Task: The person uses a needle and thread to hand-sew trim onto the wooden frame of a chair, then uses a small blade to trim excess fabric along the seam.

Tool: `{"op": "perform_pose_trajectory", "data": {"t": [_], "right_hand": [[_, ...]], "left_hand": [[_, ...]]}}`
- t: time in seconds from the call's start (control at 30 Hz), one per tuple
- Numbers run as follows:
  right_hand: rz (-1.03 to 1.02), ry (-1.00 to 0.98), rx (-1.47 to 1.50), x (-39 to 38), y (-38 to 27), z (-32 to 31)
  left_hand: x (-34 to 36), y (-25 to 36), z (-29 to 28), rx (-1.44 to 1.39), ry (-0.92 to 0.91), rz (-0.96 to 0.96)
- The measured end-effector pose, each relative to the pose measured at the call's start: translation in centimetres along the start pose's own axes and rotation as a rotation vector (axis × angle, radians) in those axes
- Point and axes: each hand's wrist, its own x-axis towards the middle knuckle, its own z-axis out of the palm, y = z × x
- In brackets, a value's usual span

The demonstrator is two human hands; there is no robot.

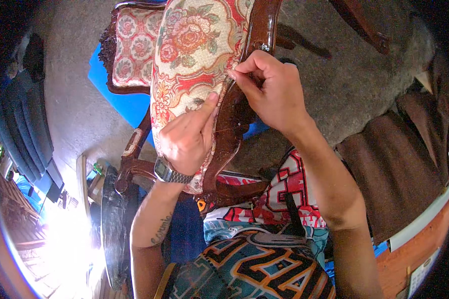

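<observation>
Chair (194, 45) with floral cushion and dark carved wood frame, tipped toward the person's lap. Left hand (187, 137) grips the cushion's edge, thumb pressed on the fabric. Right hand (267, 87) pinches something tiny at the seam by the frame; can't tell what. Grey concrete floor (344, 74), blue mat (119, 97) beneath, sun glare lower left.

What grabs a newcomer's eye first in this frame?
The floral upholstered panel in a dark carved wooden chair frame, upper centre, with both hands at its edge. The right hand pinches at the seam between fabric and wood; the left hand, with a wristwatch, presses its thumb on the fabric. The sun glare at lower left is next.
</observation>
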Motion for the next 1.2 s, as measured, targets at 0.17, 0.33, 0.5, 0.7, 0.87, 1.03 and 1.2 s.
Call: {"op": "perform_pose_trajectory", "data": {"t": [0.17, 0.33, 0.5, 0.7, 0.87, 1.03, 1.2], "right_hand": [[0.005, -0.057, -0.074, 0.6, -0.2, -0.4], [0.09, -0.208, -0.067, 1.7, 0.0, -1.0], [0.218, -0.335, -0.035, 2.6, -0.9, -1.5], [0.279, -0.369, -0.073, 3.1, -0.5, -1.8], [0.286, -0.533, 0.004, 3.5, -0.9, -1.7], [0.159, -0.304, 0.458, 1.4, 0.0, -1.7], [0.282, -0.185, 0.153, 0.9, -0.7, -1.5]], "left_hand": [[0.1, 0.2, -0.1, 0.001, -0.034, -0.04], [0.2, 0.2, 0.0, -0.014, -0.017, -0.035], [0.1, 0.0, 0.2, -0.023, 0.029, -0.025], [0.1, 0.3, 0.2, -0.047, 0.037, -0.061], [0.0, -0.1, 0.2, -0.013, 0.015, 0.026], [-0.2, 0.1, 0.1, -0.011, 0.027, -0.008], [-0.4, -0.2, 0.4, -0.001, -0.001, -0.006]]}}
